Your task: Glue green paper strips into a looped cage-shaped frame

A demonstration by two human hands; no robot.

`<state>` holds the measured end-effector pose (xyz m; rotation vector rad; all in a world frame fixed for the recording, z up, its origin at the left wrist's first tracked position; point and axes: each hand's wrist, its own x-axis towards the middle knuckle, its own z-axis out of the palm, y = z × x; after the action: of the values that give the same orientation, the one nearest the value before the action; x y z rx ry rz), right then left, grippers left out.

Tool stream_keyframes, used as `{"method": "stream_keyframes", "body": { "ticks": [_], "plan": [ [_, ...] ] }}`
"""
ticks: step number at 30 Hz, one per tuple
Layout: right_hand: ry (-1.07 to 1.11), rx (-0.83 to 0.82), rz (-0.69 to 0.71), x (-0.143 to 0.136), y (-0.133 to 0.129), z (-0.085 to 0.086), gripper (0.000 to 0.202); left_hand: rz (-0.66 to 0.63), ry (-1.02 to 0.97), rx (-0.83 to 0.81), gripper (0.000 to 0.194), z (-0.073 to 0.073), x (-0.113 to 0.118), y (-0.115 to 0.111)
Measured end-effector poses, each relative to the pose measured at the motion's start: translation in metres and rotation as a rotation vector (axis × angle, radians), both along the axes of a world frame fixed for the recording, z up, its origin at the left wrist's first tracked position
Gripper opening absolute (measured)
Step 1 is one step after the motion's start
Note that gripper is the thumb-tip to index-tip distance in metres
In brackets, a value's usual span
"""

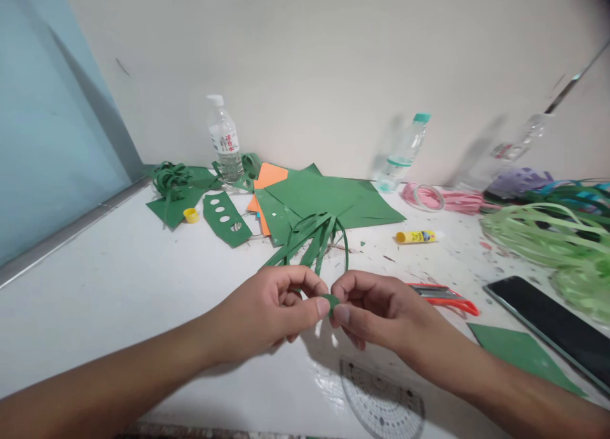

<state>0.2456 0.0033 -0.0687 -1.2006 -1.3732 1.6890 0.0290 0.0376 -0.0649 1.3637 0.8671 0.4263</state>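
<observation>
A small green paper piece (330,304) is pinched between my two hands over the white table. My left hand (286,305) grips its left side with thumb and forefinger, while my right hand (369,309) holds the right side the same way. The fingers cover most of its outline. Just beyond the fingertips lies a bunch of narrow green paper strips (317,239). A red utility knife (445,296) rests partly behind my right hand. Below the hands is a clear protractor (384,401).
Green sheets (328,201) and orange paper (271,174) lie at the back, near a water bottle (226,140). A sheet with punched holes (226,220) and a yellow cap (191,215) are left. Rightward are a glue stick (417,237), phone (553,328) and light-green strips (538,232).
</observation>
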Motion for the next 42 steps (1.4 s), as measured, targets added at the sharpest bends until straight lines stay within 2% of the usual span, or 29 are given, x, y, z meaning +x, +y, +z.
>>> {"method": "stream_keyframes", "body": {
  "ticks": [6, 14, 21, 28, 38, 42],
  "plan": [
    [0.038, -0.015, 0.023, 0.0003, 0.0007, 0.0034, 0.032, -0.023, -0.081, -0.148, 0.038, -0.0007, 0.0003, 0.0006],
    [0.056, -0.015, 0.022, 0.0030, -0.0010, 0.0000, 0.034, -0.030, -0.078, -0.121, 0.044, 0.0037, 0.0001, 0.0025],
    [0.104, -0.010, 0.017, 0.0024, 0.0004, -0.0001, 0.031, -0.026, -0.033, -0.044, 0.032, -0.0016, -0.0012, 0.0015],
    [0.067, -0.009, 0.034, 0.0033, 0.0007, -0.0008, 0.029, -0.017, 0.054, 0.043, 0.020, 0.0015, -0.0018, -0.0015],
    [0.044, 0.045, -0.020, 0.0010, 0.0001, 0.0027, 0.028, 0.005, 0.058, 0.062, 0.025, -0.0015, -0.0006, -0.0018],
    [0.081, 0.019, 0.001, 0.0003, -0.0002, 0.0032, 0.030, -0.015, 0.004, -0.008, 0.025, -0.0008, -0.0006, -0.0022]
  ]
}}
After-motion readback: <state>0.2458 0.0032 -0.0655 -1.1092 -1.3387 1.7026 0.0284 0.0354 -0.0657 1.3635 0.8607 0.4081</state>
